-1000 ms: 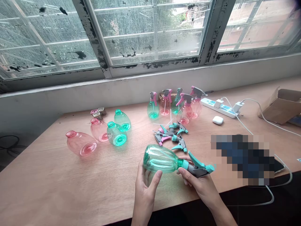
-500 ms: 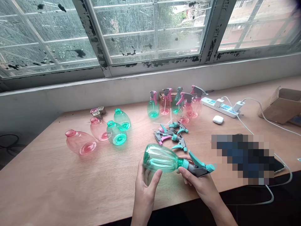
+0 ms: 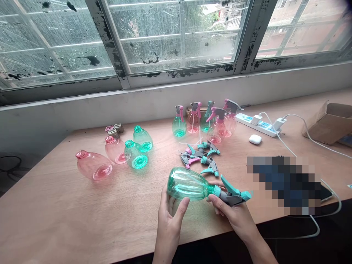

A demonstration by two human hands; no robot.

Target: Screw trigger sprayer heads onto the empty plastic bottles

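Observation:
A clear green spray bottle [image 3: 189, 185] lies sideways in the air just above the wooden table [image 3: 68, 212]. My left hand [image 3: 170, 216] wraps round its body from below, thumb up on the near side. My right hand [image 3: 233, 214] grips the grey and teal trigger head [image 3: 233, 193] at the bottle's neck. Just behind lies a heap of loose trigger heads [image 3: 200, 157], grey with pink or teal parts.
Open pink bottles [image 3: 93, 167] and green bottles [image 3: 136, 156] lie at the left. Several bottles with trigger heads [image 3: 203, 121] stand at the back under the window. A power strip [image 3: 257, 124], white earbud case [image 3: 255, 139], cables and a cardboard box [image 3: 330, 123] are at the right.

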